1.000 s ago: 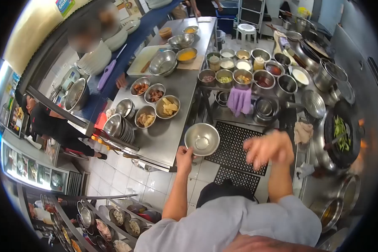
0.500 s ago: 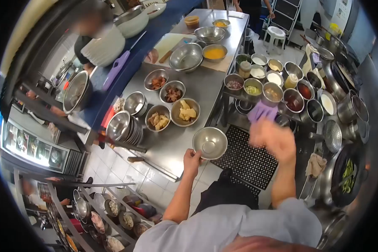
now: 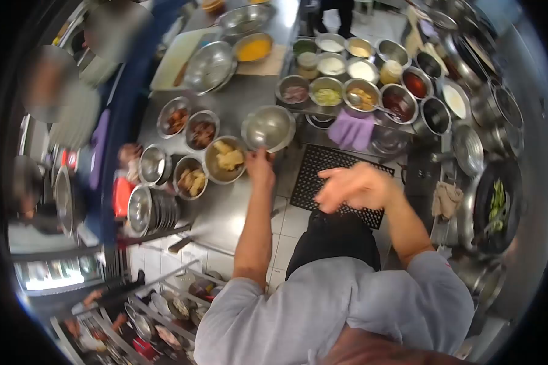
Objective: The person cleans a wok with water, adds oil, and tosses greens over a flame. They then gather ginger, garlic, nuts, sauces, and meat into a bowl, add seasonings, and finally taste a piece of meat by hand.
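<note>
With its fingers at the near rim, my left hand (image 3: 260, 167) holds an empty metal bowl (image 3: 268, 129) at the table's right edge. My right hand (image 3: 356, 187) hangs over the black floor mat (image 3: 310, 176), fingers apart and holding nothing. Left of the held bowl stand a bowl of pale yellow pieces (image 3: 228, 157), a bowl of pale chunks (image 3: 192, 181), and two bowls of reddish-brown pieces (image 3: 203, 131). Beyond my right hand, a purple cloth (image 3: 352, 131) hangs below several containers of sauces and chopped ingredients (image 3: 362, 97).
Stacked metal bowls (image 3: 141, 210) stand at the table's left edge. A large metal bowl (image 3: 210, 66) and a bowl of orange liquid (image 3: 252, 47) are farther back. On the right, a wok (image 3: 498, 207) holds green vegetables. Blurred people are at the upper left.
My left hand and its bowl have moved forward and left, beside the bowl of yellow pieces. My right hand has moved away from the purple cloth, toward my body. The view has shifted.
</note>
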Demonstrator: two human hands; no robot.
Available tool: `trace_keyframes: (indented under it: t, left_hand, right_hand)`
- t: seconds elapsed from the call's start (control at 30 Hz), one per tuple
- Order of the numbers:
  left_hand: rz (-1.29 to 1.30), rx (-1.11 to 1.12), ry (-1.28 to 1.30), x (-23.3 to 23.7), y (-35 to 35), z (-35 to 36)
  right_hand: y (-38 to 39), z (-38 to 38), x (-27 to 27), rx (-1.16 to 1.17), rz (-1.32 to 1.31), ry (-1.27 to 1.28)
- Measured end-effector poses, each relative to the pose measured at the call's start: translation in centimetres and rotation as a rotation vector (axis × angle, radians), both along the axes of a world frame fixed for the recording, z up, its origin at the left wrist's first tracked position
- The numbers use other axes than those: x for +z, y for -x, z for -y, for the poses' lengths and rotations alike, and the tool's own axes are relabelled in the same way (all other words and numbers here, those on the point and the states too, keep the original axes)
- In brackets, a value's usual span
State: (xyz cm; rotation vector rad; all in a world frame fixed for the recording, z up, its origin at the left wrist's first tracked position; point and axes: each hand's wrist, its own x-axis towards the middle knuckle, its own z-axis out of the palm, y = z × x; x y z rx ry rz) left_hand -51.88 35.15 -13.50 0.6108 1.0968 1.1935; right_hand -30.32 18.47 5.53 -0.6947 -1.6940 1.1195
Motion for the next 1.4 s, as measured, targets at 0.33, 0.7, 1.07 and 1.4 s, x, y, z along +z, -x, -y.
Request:
trace_keyframes:
  t: [0.33, 0.7, 1.07, 1.4]
  left_hand:
    - [0.533, 0.089, 0.231, -1.6, -0.6, -0.1]
    - [0.286, 0.388, 0.147, -3.4, 7.1, -0.1]
    - [0.040, 0.370, 0.180, -1.2, 1.0, 4.5]
    - [-0.009, 0.000, 0.261, 2.5, -6.0, 5.4]
  right_hand:
    - [-12.1, -0.6, -12.1, -1.190, 0.345, 0.602]
    - [-18.4, -9.0, -20.0, -1.396, -0.055, 0.513]
    - [-20.3, -6.8, -16.1, -1.173, 0.526, 0.444]
    - [-23.2, -7.1, -16.3, -1.295, 0.666, 0.069]
